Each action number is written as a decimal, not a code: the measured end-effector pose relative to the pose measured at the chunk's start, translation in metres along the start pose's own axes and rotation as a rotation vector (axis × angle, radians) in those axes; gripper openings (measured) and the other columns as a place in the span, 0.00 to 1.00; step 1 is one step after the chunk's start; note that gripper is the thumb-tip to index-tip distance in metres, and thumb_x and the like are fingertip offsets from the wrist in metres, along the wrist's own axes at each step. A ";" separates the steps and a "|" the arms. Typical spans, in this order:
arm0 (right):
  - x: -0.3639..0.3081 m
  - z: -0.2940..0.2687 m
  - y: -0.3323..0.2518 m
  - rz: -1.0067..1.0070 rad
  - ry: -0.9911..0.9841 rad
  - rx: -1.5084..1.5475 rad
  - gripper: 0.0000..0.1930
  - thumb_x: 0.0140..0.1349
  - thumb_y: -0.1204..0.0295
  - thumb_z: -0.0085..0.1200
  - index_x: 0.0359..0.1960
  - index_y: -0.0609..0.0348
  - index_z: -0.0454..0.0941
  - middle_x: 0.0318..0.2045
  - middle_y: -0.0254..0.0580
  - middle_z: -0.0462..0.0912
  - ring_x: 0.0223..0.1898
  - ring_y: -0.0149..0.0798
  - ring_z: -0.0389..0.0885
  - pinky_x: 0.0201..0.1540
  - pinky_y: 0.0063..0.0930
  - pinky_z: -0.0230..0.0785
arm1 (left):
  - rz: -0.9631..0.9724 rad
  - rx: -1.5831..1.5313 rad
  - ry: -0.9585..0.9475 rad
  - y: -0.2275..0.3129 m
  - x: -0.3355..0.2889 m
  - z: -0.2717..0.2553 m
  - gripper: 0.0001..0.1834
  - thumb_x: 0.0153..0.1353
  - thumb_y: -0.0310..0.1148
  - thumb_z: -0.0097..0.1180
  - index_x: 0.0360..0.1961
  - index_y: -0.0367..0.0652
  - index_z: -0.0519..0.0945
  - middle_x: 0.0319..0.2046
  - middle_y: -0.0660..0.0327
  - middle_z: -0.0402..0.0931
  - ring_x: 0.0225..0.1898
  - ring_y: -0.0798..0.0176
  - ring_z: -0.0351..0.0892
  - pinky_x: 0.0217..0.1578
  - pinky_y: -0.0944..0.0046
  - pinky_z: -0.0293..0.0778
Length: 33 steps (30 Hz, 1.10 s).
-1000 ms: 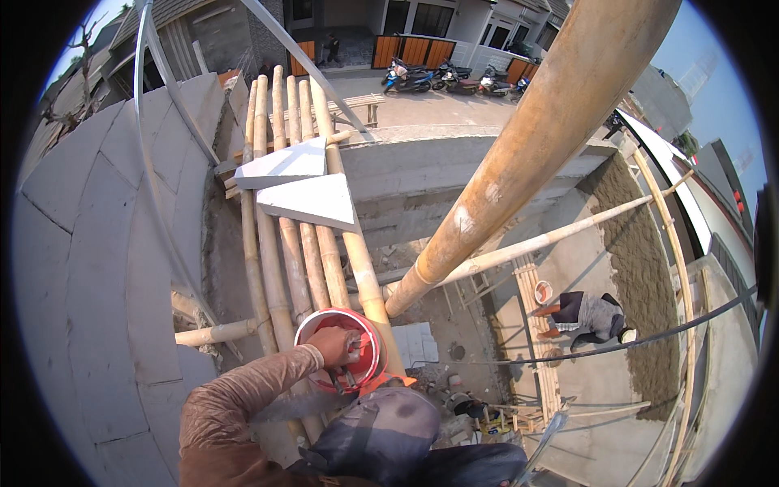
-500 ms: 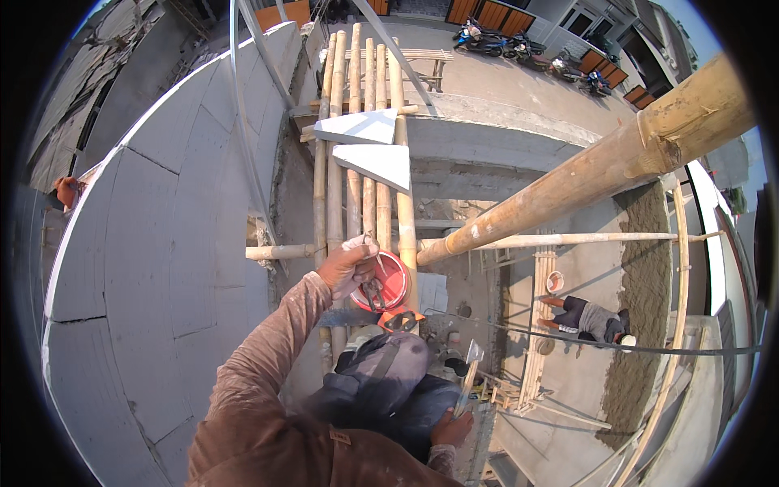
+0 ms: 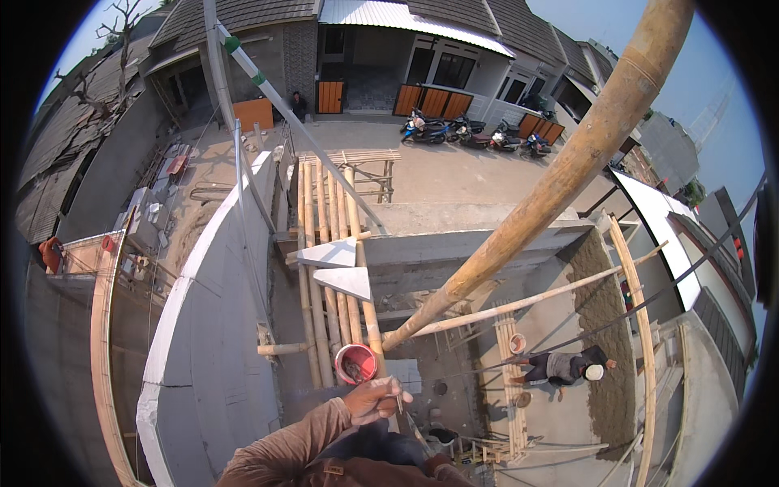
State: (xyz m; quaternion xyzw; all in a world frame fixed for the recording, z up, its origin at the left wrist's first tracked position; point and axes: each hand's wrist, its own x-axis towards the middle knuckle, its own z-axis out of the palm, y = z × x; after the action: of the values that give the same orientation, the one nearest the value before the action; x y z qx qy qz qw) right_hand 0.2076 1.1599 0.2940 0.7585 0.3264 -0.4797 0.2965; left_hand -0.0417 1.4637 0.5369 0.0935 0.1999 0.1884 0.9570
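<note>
My left hand (image 3: 375, 400) is held out with thumb and fingers pinched round a small thin object (image 3: 399, 403), too small to name. Just beyond it, a red bucket (image 3: 355, 364) with tools or scraps inside stands on bamboo poles (image 3: 331, 312). Low in the picture, my right hand (image 3: 439, 463) is partly hidden by my sleeve and body. Its fingers close on the handle of a hatchet-like tool (image 3: 419, 437), seen almost edge-on. Two white wedge-shaped block pieces, one (image 3: 329, 253) behind the other (image 3: 345, 282), lie across the poles.
A white block wall (image 3: 207, 325) rises on my left. A thick bamboo pole (image 3: 544, 170) slants across on the right, above a lower level where a person (image 3: 564, 368) works beside wet mortar (image 3: 596, 325). Metal braces (image 3: 280, 101) cross ahead; motorcycles (image 3: 466, 132) stand beyond.
My view has tipped up and outward, showing the houses. My left hand has come away from above the bucket to its near right side, still pinching the thin object.
</note>
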 end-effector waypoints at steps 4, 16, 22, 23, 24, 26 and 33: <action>-0.048 -0.005 0.007 -0.374 -0.021 -0.372 0.22 0.62 0.53 0.49 0.56 0.43 0.80 0.55 0.42 0.81 0.58 0.50 0.78 0.57 0.43 0.73 | -0.224 0.026 -0.023 -0.003 0.002 0.037 0.05 0.68 0.33 0.54 0.36 0.45 0.73 0.35 0.59 0.76 0.20 0.76 0.60 0.23 0.72 0.62; -0.065 0.079 0.014 0.049 0.045 0.490 0.21 0.64 0.56 0.48 0.57 0.41 0.79 0.55 0.41 0.81 0.57 0.49 0.79 0.57 0.44 0.74 | -0.649 0.441 -0.053 -0.035 0.066 0.085 0.07 0.72 0.39 0.50 0.39 0.49 0.73 0.24 0.72 0.67 0.21 0.74 0.60 0.26 0.69 0.65; -0.108 0.141 -0.027 0.057 -0.124 0.634 0.22 0.64 0.58 0.50 0.60 0.39 0.76 0.55 0.37 0.81 0.56 0.47 0.79 0.56 0.45 0.75 | -0.785 0.657 -0.123 -0.044 0.071 0.125 0.09 0.75 0.38 0.42 0.45 0.49 0.72 0.28 0.73 0.64 0.24 0.75 0.57 0.27 0.70 0.62; -0.112 0.157 -0.041 0.066 -0.152 0.655 0.23 0.64 0.57 0.52 0.61 0.38 0.75 0.56 0.37 0.81 0.57 0.47 0.79 0.56 0.45 0.75 | -0.803 0.658 -0.121 -0.044 0.071 0.126 0.09 0.74 0.38 0.43 0.47 0.48 0.72 0.29 0.73 0.64 0.23 0.75 0.57 0.26 0.71 0.61; -0.118 0.220 -0.050 0.257 -0.219 0.842 0.23 0.63 0.56 0.53 0.60 0.38 0.76 0.56 0.36 0.80 0.57 0.47 0.79 0.56 0.46 0.75 | -0.881 0.615 -0.147 -0.060 0.070 0.125 0.09 0.74 0.37 0.43 0.49 0.48 0.72 0.29 0.73 0.64 0.23 0.75 0.57 0.26 0.71 0.61; -0.134 0.297 -0.069 0.308 -0.321 0.913 0.24 0.62 0.53 0.53 0.60 0.39 0.77 0.57 0.37 0.80 0.59 0.48 0.77 0.57 0.48 0.73 | -0.969 0.570 -0.195 -0.076 0.066 0.130 0.11 0.73 0.37 0.45 0.52 0.47 0.72 0.29 0.73 0.65 0.23 0.76 0.57 0.26 0.72 0.61; -0.191 0.309 -0.143 0.648 -0.383 1.422 0.21 0.62 0.53 0.57 0.55 0.42 0.81 0.56 0.39 0.81 0.59 0.45 0.77 0.60 0.41 0.70 | -1.062 0.445 -0.236 -0.093 0.068 0.146 0.12 0.71 0.39 0.50 0.50 0.45 0.73 0.30 0.71 0.67 0.23 0.76 0.60 0.26 0.73 0.61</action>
State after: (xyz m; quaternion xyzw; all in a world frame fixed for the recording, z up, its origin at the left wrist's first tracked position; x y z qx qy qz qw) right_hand -0.1316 0.9714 0.3379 0.7274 -0.3500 -0.5845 -0.0823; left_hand 0.1068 1.3908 0.6216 0.1994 0.1463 -0.3752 0.8933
